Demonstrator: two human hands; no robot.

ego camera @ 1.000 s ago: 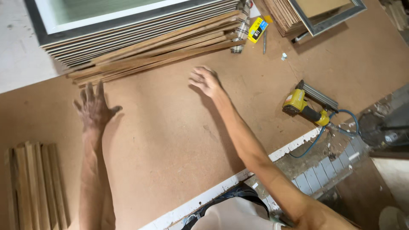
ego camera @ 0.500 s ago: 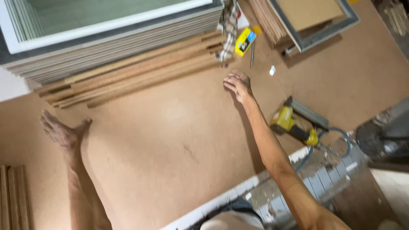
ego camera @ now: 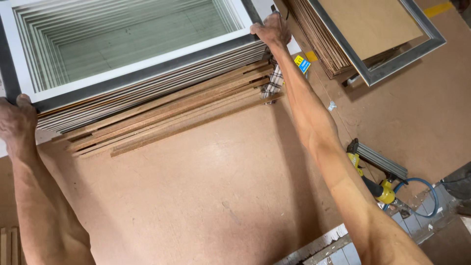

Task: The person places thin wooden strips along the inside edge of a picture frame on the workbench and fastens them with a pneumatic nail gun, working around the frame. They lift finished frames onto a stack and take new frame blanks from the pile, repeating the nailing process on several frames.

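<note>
A tall stack of rectangular picture frames (ego camera: 147, 73) with white inner edges and dark grey outer edges lies at the back of the brown board worktable (ego camera: 206, 186). My left hand (ego camera: 17, 120) grips the near left corner of the top frame. My right hand (ego camera: 271, 30) grips its right corner, arm stretched out across the table. Under the frames lies a pile of thin brown backing boards (ego camera: 171, 115).
A second stack of boards with a silver-edged frame (ego camera: 382, 54) sits at the back right. A yellow nail gun (ego camera: 378, 181) with a blue hose lies at the right edge. A checked cloth (ego camera: 272, 83) and a small blue and yellow object (ego camera: 301, 63) lie beside the stack.
Both hands have left the flat tabletop and reached forward to the frame stack, where they now hold the top frame's corners. The view has shifted toward the stack.
</note>
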